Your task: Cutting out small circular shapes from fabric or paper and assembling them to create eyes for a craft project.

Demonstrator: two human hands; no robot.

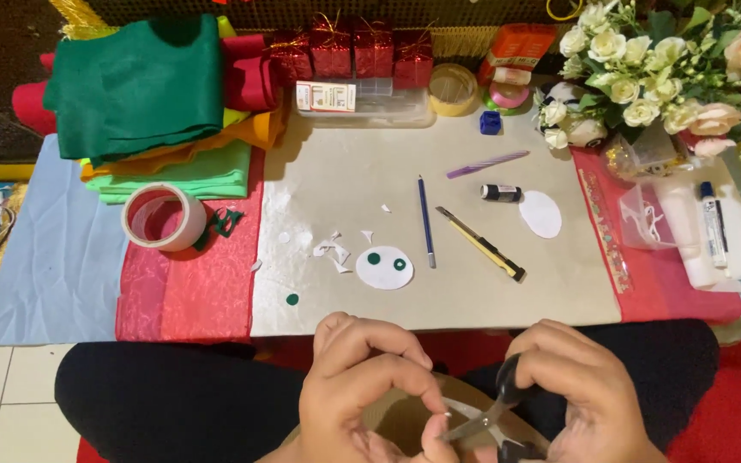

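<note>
near the bottom edge, the right hand grips black-handled steel scissors, fingers through the loops; the left hand pinches a tiny white scrap at the blades. far behind lies a white felt oval with two green dots.

Shiny metal scissors, matt green felt, glossy tape roll, matt white paper oval.

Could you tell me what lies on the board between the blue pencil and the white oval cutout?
In the head view, a yellow-and-black utility knife lies between the blue pencil and the white oval cutout.
</note>
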